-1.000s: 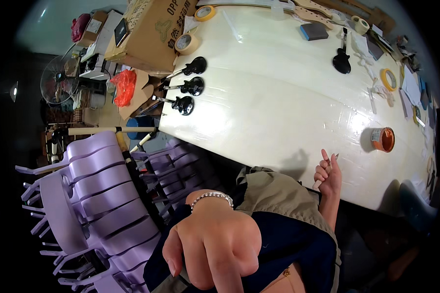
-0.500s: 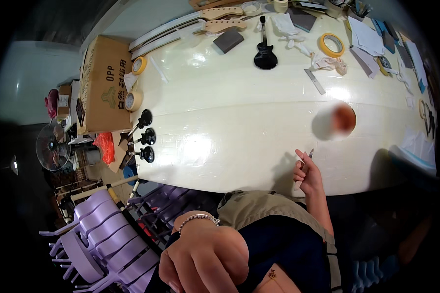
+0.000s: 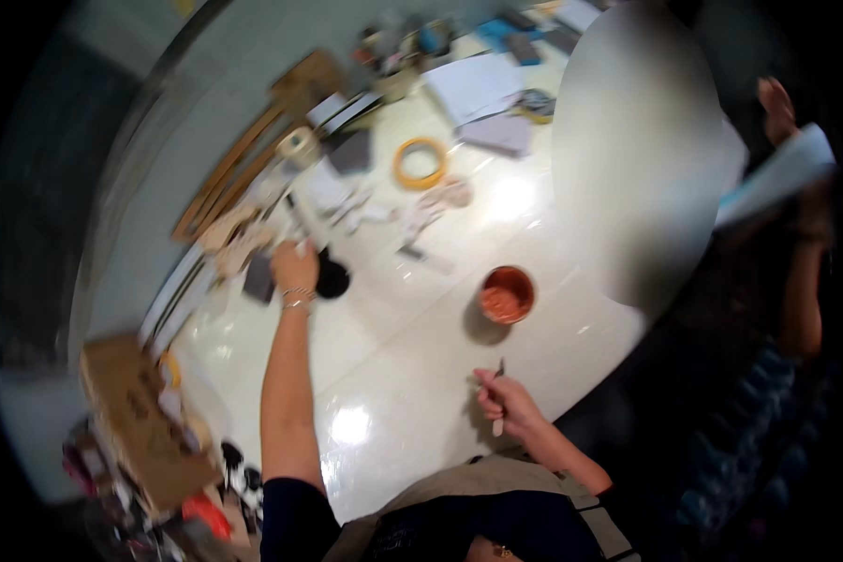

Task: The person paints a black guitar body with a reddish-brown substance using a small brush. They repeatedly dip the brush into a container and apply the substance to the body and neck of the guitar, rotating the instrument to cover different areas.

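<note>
The left hand point(image 3: 295, 267) is stretched far out over the white table point(image 3: 412, 356), at the small black guitar point(image 3: 333, 276). The guitar's dark body shows just right of that hand, its neck slanting away beyond the knuckles. The picture is smeared there, so I cannot tell whether those fingers are closed on the neck or only lie over it. A bracelet point(image 3: 298, 298) circles the wrist behind them.

The right hand point(image 3: 510, 403), nearer the body, is curled with a thin pointed tool point(image 3: 498, 424) pinched in its fingers, the tip standing out past the grip. Just beyond that hand, apart from it, is a pot point(image 3: 507, 295) with orange-red paint inside.

Close on the left hand's left side is a grey block point(image 3: 258, 278), with pale wooden pieces point(image 3: 237, 234) a little farther off. Past its fingers, to the right, lie a crumpled white cloth point(image 3: 332, 190) and a yellow roll of tape point(image 3: 421, 163). Back toward its elbow and left stands a cardboard box point(image 3: 150, 421). Well right of the right hand, another person's arm point(image 3: 803, 290) shows.
</note>
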A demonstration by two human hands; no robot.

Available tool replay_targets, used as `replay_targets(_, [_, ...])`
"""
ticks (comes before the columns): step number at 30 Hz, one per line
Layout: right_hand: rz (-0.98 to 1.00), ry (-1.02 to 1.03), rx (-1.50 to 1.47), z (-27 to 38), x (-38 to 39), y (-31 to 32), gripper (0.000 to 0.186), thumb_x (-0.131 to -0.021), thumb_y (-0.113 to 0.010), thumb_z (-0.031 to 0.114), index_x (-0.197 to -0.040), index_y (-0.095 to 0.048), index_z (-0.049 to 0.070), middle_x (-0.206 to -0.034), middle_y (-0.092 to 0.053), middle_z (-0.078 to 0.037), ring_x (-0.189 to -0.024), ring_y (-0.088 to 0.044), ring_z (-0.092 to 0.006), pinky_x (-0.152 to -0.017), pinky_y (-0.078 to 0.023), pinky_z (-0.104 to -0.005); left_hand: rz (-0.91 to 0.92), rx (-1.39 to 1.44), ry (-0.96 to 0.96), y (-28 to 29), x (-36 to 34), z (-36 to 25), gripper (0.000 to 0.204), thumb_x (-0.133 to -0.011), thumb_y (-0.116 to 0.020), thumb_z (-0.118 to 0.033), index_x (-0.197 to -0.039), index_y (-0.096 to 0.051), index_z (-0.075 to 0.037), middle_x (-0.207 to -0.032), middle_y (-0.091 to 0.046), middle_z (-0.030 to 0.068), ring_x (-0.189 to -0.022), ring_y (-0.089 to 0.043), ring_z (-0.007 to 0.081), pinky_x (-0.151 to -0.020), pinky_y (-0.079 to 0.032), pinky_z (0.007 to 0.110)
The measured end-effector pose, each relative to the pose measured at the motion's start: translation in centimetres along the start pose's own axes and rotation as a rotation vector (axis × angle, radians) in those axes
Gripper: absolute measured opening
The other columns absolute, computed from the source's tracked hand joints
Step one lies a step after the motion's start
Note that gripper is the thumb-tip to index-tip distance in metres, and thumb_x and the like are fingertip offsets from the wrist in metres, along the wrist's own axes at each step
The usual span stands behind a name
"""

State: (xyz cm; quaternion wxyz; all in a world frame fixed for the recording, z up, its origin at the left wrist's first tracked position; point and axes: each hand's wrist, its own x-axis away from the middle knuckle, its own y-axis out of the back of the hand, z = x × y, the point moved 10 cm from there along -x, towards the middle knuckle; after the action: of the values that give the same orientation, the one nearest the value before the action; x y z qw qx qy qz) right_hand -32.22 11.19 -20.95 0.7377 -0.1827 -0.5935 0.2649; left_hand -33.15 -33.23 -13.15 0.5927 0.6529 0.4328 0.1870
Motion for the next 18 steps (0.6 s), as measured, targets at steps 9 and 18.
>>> replay_targets(9, [-0.077, 0.211, 0.057, -0.2, 3.3, 2.7, 0.039, -0.093, -0.047, 0.025, -0.125, -0.041, 0.003, -0.073, -0.053, -0.001, -0.046, -0.033, -0.0040, -0.038, -0.024, -0.0190, 0.507, 0.601, 0.323, -12.6, -2.5, 5.4, 0.029, -0.082, -0.062, -0.020, -0.098, -0.057, 0.005, -0.077, -0.062, 0.0157, -0.075, -0.062, 0.0247, -0.069, -0.051, 0.035])
replay_targets(18, [0.002, 0.580, 0.687, 0.0, 6.9, -3.3, 0.032, -0.088, -0.057, 0.023, -0.112, -0.054, 0.002, -0.087, -0.059, -0.003, -0.069, -0.051, -0.0065, -0.060, -0.042, -0.0207, 0.179, 1.708, 0.590, 5.6, 16.6, 2.2, 0.024, -0.088, -0.057, -0.014, -0.106, -0.051, 0.001, -0.103, -0.059, 0.0171, -0.089, -0.061, 0.0268, -0.075, -0.054, 0.034])
